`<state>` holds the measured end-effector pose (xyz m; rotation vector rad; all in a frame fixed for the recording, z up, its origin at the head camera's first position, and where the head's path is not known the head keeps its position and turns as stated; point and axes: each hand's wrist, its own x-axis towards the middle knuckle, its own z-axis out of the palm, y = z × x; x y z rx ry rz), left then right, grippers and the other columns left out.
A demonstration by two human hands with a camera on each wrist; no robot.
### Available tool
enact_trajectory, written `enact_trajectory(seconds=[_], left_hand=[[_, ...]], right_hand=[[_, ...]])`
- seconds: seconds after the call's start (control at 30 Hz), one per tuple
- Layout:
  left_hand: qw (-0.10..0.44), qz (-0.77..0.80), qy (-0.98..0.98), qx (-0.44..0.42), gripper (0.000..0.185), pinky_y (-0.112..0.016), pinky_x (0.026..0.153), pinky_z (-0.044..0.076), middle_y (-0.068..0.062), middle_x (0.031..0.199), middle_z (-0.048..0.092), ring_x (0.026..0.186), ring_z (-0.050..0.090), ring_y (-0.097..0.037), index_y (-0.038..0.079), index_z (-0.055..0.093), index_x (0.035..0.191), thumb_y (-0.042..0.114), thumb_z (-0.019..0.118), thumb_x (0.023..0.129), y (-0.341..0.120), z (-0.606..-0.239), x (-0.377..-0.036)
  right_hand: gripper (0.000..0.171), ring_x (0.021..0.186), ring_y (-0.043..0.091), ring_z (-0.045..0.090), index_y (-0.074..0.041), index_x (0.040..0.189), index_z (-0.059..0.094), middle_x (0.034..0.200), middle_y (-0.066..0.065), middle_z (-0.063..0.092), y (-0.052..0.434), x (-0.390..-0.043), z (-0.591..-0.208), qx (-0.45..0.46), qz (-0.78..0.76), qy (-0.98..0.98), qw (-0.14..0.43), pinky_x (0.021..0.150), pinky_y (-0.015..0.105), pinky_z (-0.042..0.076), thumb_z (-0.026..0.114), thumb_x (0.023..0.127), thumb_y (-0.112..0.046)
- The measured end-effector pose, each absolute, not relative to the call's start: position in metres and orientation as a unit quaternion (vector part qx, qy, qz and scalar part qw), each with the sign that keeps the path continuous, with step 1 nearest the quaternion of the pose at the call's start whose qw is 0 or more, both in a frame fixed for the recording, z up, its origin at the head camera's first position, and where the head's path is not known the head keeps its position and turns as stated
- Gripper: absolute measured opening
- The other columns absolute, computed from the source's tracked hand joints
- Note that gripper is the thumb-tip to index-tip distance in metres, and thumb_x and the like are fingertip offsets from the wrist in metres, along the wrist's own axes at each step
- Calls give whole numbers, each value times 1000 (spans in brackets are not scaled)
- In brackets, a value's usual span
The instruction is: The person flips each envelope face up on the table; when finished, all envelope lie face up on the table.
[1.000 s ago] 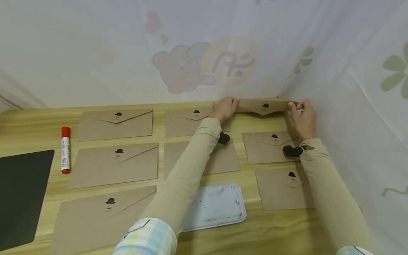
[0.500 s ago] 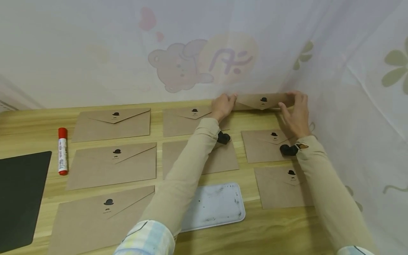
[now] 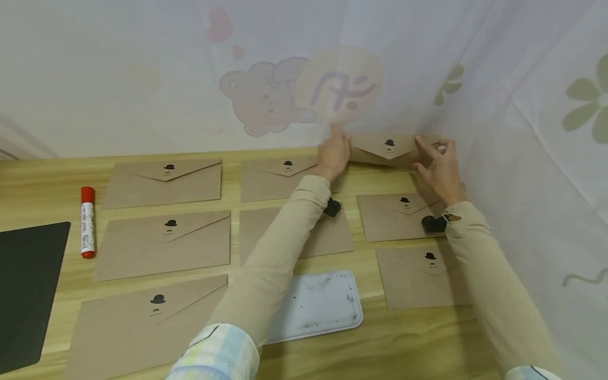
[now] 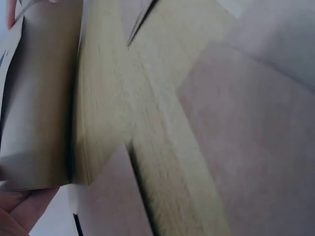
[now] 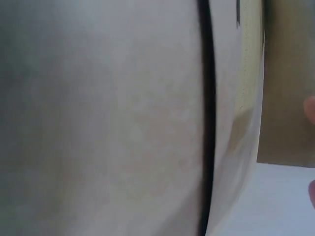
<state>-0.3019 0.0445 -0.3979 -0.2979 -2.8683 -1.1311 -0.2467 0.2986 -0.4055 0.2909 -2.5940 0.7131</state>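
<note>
A brown kraft envelope (image 3: 380, 154) with a printed hat and a pointed flap stands tilted up against the back curtain, at the far right of the table. My left hand (image 3: 334, 154) grips its left end, index finger pointing up. At the right end, my right hand (image 3: 440, 168) holds it, with thumb and index finger on the front. In the left wrist view the envelope (image 4: 42, 98) bows slightly between fingers at both ends. The right wrist view shows its edge (image 5: 288, 98) and a bit of fingertip. Behind the envelope is hidden.
Several similar envelopes (image 3: 163, 245) lie in rows on the wooden table (image 3: 404, 338). A stained white tray (image 3: 318, 306) lies near the front, partly under my left forearm. A red-capped marker (image 3: 87, 221) and a black board (image 3: 28, 295) are at left. Curtains (image 3: 166, 79) border the back and right.
The envelope's face has tipped up more toward me and its flap shows wider. My right fingers have shifted inward along its right end. My left index finger has risen.
</note>
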Motion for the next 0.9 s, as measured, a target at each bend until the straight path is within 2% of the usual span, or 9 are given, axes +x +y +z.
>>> enact_trajectory(seconds=[0.07,0.2,0.33,0.47,0.6,0.8,0.9], left_hand=[[28,-342,-930,-128,14,-40,83,41,-2,79,58,77,59,-21,11,41,104,24,38,101,45,-397,-301],[24,-325,-930,-169,7,-47,98,30,0,93,62,94,58,-21,15,47,103,18,48,97,44,-395,-300],[27,-317,-931,-180,24,-54,105,17,3,112,62,109,55,-20,18,49,114,12,58,92,43,-394,-300],[28,-294,-937,-187,36,-56,105,14,0,114,62,112,53,-20,20,47,120,9,62,89,41,-392,-300],[15,-262,-945,-194,37,-56,104,19,-5,111,61,110,53,-22,21,47,121,11,63,88,42,-391,-301],[0,-252,-949,-190,26,-45,93,28,-3,108,61,104,53,-19,20,51,111,12,62,89,43,-390,-299],[-11,-256,-950,-176,21,-40,87,28,-2,106,57,100,51,-17,18,54,107,13,62,89,44,-391,-296]], right_hand=[[60,95,40,44,-11,133,53,121,33,32,301,-247,-406,105,251,-937,217,75,50,42,70,78,6],[58,98,41,43,-11,134,51,120,33,31,304,-249,-406,89,253,-940,210,78,52,42,69,80,3],[59,100,42,42,-12,136,49,120,33,30,303,-250,-406,73,260,-942,200,82,55,41,69,82,0],[60,99,43,42,-14,137,48,121,34,30,300,-251,-405,69,262,-943,194,82,55,40,69,82,-1],[59,98,42,40,-11,137,48,120,34,30,300,-251,-403,74,267,-943,184,82,54,38,68,82,0],[59,96,43,40,-3,135,47,115,38,37,301,-253,-400,94,248,-951,156,83,56,35,68,81,4],[61,106,48,41,-6,138,43,120,37,40,302,-255,-399,92,232,-961,117,90,59,33,68,82,1]])
